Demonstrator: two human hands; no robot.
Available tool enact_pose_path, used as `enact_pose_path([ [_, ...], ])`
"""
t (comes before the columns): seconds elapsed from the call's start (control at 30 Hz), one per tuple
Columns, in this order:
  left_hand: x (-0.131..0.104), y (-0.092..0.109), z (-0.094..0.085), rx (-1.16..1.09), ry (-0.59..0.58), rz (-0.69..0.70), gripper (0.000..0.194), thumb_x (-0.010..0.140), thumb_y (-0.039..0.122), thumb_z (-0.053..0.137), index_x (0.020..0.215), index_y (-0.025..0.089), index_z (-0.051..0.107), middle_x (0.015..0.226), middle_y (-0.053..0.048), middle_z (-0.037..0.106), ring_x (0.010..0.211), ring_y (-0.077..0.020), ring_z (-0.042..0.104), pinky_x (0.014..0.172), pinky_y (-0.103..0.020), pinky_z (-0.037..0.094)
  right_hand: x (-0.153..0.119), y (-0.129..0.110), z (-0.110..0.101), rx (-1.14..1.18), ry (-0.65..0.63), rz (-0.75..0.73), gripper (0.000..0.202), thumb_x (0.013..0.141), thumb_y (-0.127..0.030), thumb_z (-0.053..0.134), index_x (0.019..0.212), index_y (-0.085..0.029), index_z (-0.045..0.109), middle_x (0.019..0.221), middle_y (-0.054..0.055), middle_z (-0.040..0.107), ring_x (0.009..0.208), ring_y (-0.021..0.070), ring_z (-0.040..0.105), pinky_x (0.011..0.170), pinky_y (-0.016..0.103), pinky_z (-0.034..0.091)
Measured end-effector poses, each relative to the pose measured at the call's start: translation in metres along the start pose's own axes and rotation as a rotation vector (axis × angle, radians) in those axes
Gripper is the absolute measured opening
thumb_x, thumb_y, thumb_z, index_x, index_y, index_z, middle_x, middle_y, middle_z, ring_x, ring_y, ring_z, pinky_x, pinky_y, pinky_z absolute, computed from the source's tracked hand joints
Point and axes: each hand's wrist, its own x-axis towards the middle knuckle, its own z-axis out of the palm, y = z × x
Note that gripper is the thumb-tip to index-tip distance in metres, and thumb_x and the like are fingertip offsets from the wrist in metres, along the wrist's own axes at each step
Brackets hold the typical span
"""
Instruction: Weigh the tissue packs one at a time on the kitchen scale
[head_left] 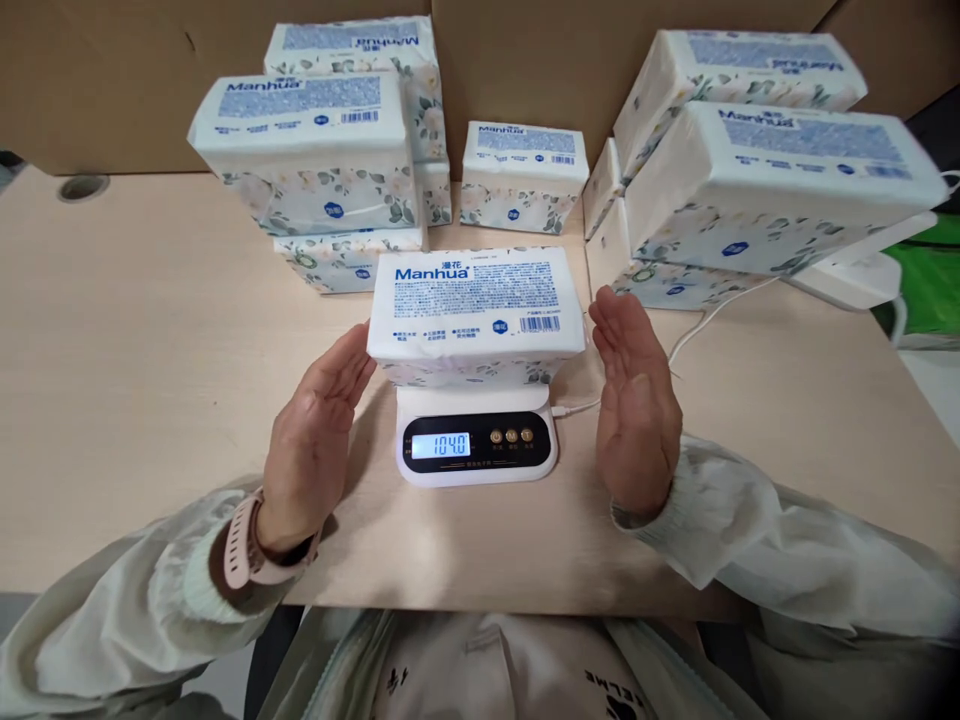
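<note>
A Manhua tissue pack (pixel 480 305) rests on a white digital kitchen scale (pixel 480 445), covering its weighing plate. The lit display reads what looks like 104.0. My left hand (pixel 311 440), wrist in a pink watch strap, is held upright at the pack's left end with fingers stretched out; whether the fingertips touch the wrapper I cannot tell. On the other side my right hand (pixel 637 410) is also flat with fingers extended, a small gap between it and the pack's right end. Neither hand grips anything.
Tissue packs are stacked at the back left (pixel 307 110) and back right (pixel 787 165). A single pack (pixel 523 175) stands between them against a cardboard wall (pixel 517 60). A white cable (pixel 694 335) runs from the scale toward the right. A cable hole (pixel 82 188) is at the far left.
</note>
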Motion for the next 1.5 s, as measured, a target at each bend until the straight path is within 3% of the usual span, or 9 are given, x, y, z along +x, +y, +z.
enact_pose_path([
  [0.17, -0.001, 0.002, -0.001, 0.007, -0.034, -0.023, 0.051, 0.111, 0.056, 0.046, 0.150, 0.034, 0.070, 0.164, 0.005, 0.058, 0.165, -0.0257, 0.042, 0.142, -0.046, 0.029, -0.003, -0.002, -0.001, 0.031, 0.008, 0.026, 0.051, 0.112, -0.052, 0.046, 0.162, -0.045, 0.052, 0.173, -0.008, 0.051, 0.166, 0.0285, 0.041, 0.141, 0.058, 0.032],
  [0.3, -0.003, 0.002, -0.006, 0.036, -0.056, -0.007, 0.050, 0.112, 0.054, 0.044, 0.152, 0.035, 0.067, 0.166, 0.005, 0.056, 0.165, -0.0251, 0.042, 0.142, -0.047, 0.029, -0.003, -0.002, 0.000, 0.015, 0.013, 0.035, 0.050, 0.111, -0.053, 0.049, 0.161, -0.048, 0.053, 0.172, -0.009, 0.052, 0.166, 0.0289, 0.042, 0.141, 0.058, 0.033],
  [0.63, -0.002, -0.002, -0.005, 0.031, 0.002, -0.011, 0.052, 0.108, 0.063, 0.048, 0.147, 0.039, 0.072, 0.163, 0.006, 0.060, 0.165, -0.0287, 0.042, 0.143, -0.052, 0.028, -0.004, 0.004, -0.003, 0.007, -0.049, -0.044, 0.054, 0.112, -0.050, 0.045, 0.166, -0.042, 0.047, 0.174, -0.008, 0.049, 0.165, 0.0271, 0.042, 0.141, 0.056, 0.031],
  [0.8, -0.002, -0.002, -0.003, -0.017, 0.038, -0.028, 0.052, 0.107, 0.062, 0.051, 0.144, 0.034, 0.074, 0.161, 0.001, 0.062, 0.165, -0.0326, 0.041, 0.143, -0.056, 0.022, -0.005, 0.003, -0.003, -0.003, -0.059, -0.018, 0.055, 0.112, -0.053, 0.045, 0.166, -0.043, 0.046, 0.175, -0.005, 0.048, 0.168, 0.0292, 0.037, 0.142, 0.060, 0.029],
  [1.17, -0.001, -0.002, 0.002, -0.039, 0.028, -0.019, 0.054, 0.109, 0.062, 0.045, 0.145, 0.033, 0.074, 0.160, 0.005, 0.063, 0.165, -0.0296, 0.042, 0.142, -0.050, 0.027, -0.003, -0.006, -0.004, -0.033, -0.074, 0.036, 0.052, 0.111, -0.055, 0.046, 0.162, -0.048, 0.051, 0.173, -0.010, 0.049, 0.168, 0.0320, 0.037, 0.141, 0.061, 0.032],
  [1.3, 0.001, 0.005, 0.006, 0.007, -0.006, -0.041, 0.061, 0.105, 0.068, 0.049, 0.143, 0.027, 0.075, 0.164, 0.000, 0.059, 0.166, -0.0356, 0.038, 0.143, -0.054, 0.024, -0.004, -0.008, -0.004, -0.073, -0.075, 0.059, 0.057, 0.109, -0.060, 0.045, 0.163, -0.044, 0.051, 0.173, -0.007, 0.050, 0.168, 0.0338, 0.036, 0.140, 0.063, 0.034],
  [1.5, 0.001, 0.005, 0.006, -0.011, 0.014, -0.057, 0.065, 0.104, 0.067, 0.051, 0.146, 0.023, 0.073, 0.164, -0.003, 0.059, 0.166, -0.0358, 0.038, 0.143, -0.054, 0.022, -0.006, -0.004, -0.004, -0.036, -0.083, 0.027, 0.054, 0.111, -0.055, 0.045, 0.164, -0.043, 0.050, 0.173, -0.007, 0.050, 0.167, 0.0302, 0.040, 0.143, 0.057, 0.030],
])
